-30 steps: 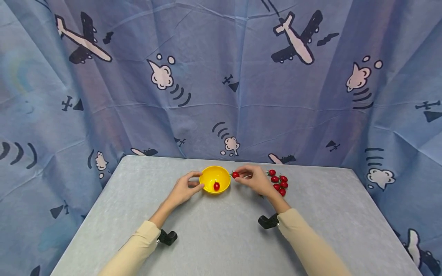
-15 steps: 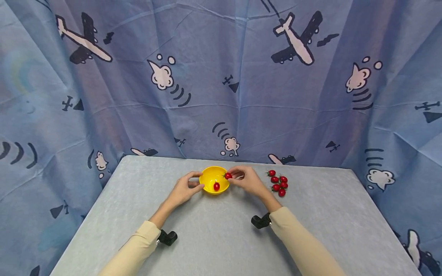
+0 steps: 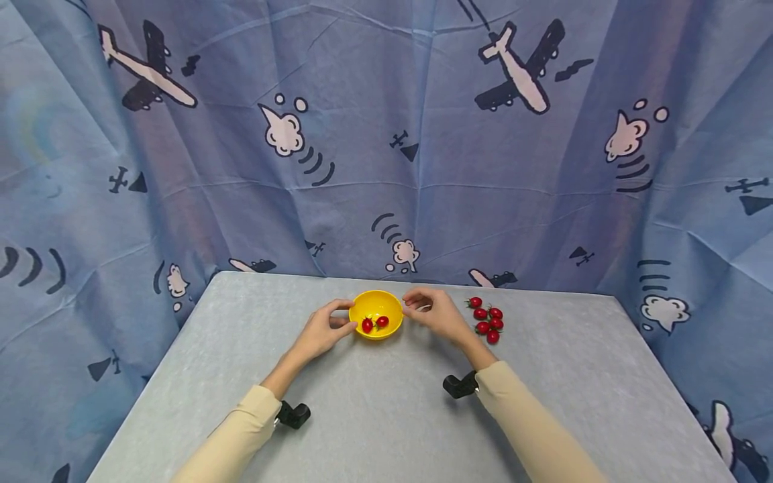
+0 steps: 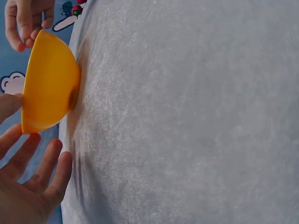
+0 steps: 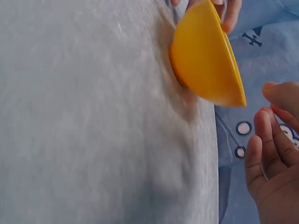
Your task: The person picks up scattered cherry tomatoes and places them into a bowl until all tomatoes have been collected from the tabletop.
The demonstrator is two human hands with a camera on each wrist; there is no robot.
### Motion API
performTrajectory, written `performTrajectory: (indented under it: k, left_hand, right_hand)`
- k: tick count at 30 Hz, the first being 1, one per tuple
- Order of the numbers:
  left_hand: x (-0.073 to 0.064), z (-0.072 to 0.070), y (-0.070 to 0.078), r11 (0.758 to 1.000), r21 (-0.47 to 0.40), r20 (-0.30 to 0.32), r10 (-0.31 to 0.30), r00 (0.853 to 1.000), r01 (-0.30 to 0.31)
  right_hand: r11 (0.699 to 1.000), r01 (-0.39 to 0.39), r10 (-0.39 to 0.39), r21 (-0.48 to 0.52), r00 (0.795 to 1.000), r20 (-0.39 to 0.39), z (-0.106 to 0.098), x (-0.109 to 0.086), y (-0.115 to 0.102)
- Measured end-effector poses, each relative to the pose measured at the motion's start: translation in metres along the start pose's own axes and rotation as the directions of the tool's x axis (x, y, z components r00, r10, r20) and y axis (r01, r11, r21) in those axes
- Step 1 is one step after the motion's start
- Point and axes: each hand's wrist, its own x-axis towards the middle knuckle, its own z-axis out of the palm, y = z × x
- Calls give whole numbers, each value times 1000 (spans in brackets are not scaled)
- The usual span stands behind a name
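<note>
A small yellow bowl [image 3: 389, 308] stands on the table, with two red cherry tomatoes [image 3: 367, 326] inside. My left hand [image 3: 322, 331] holds it by the left side of the rim, thumb and index finger at the edge in the left wrist view while the other fingers spread below. Just off the bowl's right side is my right hand [image 3: 443, 315], fingers loosely bent and nothing between them. In the right wrist view, thumb and fingertips of that hand [image 5: 275, 154] are apart near the yellow rim.
To the right of my right hand lies a cluster of several cherry tomatoes [image 3: 482, 328] with green stems. The table [image 3: 374, 416] has a pale grey cloth top. A blue curtain [image 3: 362, 134] printed with planes hangs behind its far edge.
My right hand carried a cherry tomato left over the bowl and let it go. It has drawn back slightly right. Two tomatoes now lie inside; the left hand stayed put.
</note>
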Motion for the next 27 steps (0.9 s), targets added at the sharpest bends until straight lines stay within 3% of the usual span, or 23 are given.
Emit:
performTrajectory:
  k: [13, 19, 27]
  left_hand:
    - [1, 0, -1, 1000, 4, 10, 1, 1000, -1]
    - [1, 0, -1, 1000, 0, 5, 1, 1000, -1]
    - [1, -1, 1, 1000, 0, 13, 5, 1000, -5]
  right_hand:
    - [999, -25, 23, -38, 997, -67, -57, -33, 19]
    - [999, -47, 46, -6, 996, -70, -86, -57, 11]
    - [993, -77, 67, -91, 992, -104, -115, -80, 48]
